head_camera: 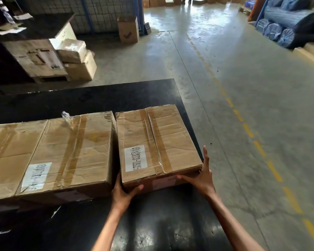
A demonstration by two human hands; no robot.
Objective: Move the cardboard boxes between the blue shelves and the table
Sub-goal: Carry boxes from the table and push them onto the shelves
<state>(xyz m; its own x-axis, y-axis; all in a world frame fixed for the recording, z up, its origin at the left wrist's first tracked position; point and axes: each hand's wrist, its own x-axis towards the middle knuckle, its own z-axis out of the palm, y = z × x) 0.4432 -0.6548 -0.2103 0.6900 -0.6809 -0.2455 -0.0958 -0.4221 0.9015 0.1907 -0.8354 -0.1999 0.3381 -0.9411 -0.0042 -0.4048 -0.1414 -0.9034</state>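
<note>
Cardboard on black: the larger box sits settled on the table, hands off it. Just beside it, the smaller box rests near the table's right edge, left hand clasping its near-left corner, right hand spread against its near-right corner. Two boxes on the table; whether this one is arriving or leaving, I can't tell.

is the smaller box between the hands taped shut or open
Shut. The smaller box has its top flaps closed flat, with brown tape running along the seam.
</note>
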